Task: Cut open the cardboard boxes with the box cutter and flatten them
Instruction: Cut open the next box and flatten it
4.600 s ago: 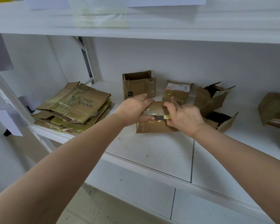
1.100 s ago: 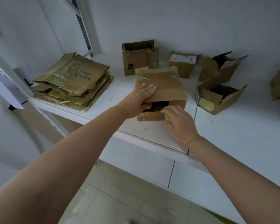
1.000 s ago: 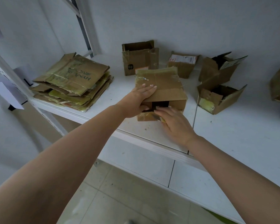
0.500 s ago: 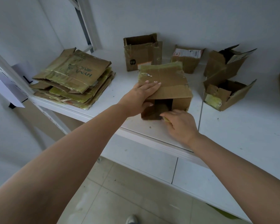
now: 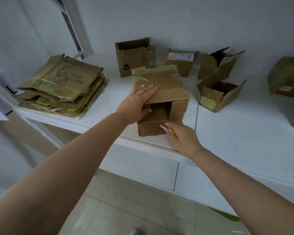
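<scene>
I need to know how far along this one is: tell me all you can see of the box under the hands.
The brown cardboard box lies on its side near the white shelf's front edge, its near end open and empty, one flap flat on the shelf. Yellowed tape covers its top. The left hand grips its left wall; the right hand, holding the yellow box cutter, touches the lower flap.

You are working in a storeroom or packing area: white metal shelving against a bare white wall, opened shipping cartons, a stack of flattened cardboard, tiled floor below.
</scene>
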{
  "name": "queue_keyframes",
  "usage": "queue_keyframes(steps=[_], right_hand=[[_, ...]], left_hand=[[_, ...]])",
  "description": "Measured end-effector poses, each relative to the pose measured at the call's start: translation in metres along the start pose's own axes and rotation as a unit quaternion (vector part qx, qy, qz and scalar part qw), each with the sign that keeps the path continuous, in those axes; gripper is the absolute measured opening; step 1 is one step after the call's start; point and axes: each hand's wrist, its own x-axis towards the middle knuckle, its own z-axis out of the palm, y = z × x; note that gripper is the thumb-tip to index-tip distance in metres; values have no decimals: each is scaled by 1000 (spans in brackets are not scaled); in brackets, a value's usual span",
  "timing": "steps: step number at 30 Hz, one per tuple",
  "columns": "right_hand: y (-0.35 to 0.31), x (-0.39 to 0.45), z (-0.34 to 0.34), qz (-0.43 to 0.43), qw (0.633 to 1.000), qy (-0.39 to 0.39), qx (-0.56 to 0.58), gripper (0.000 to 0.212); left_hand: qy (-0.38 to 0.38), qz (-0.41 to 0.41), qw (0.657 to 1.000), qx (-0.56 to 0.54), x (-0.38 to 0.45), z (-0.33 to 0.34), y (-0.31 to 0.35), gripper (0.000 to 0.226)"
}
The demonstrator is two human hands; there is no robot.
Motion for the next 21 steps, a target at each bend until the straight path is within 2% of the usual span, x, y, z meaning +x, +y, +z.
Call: queue_keyframes(steps=[3, 6, 8, 10, 13, 17, 21], right_hand=[[4, 1, -14, 42, 988, 149, 14, 32], [2, 6, -28, 131, 964, 227, 42, 34], [-4, 13, -32, 189, 951, 235, 60, 48], [-13, 19, -31, 218, 944, 238, 63, 70], [-22, 28, -26, 238, 944, 230, 8, 91], [-28, 41, -26, 260, 941, 217, -10, 82], [-23, 35, -28, 218, 955, 201, 18, 67]], left_hand=[[8, -5, 1000, -12, 0, 1, 2, 73], [17, -15, 999, -27, 1, 3, 4, 72], [27, -27, 999, -37, 2, 4, 6, 72], [38, -46, 997, -45, 2, 5, 8, 73], [57, -58, 996, -43, 2, 8, 12, 69], [82, -61, 994, -46, 1, 10, 10, 65], [112, -93, 987, -60, 2, 13, 7, 64]])
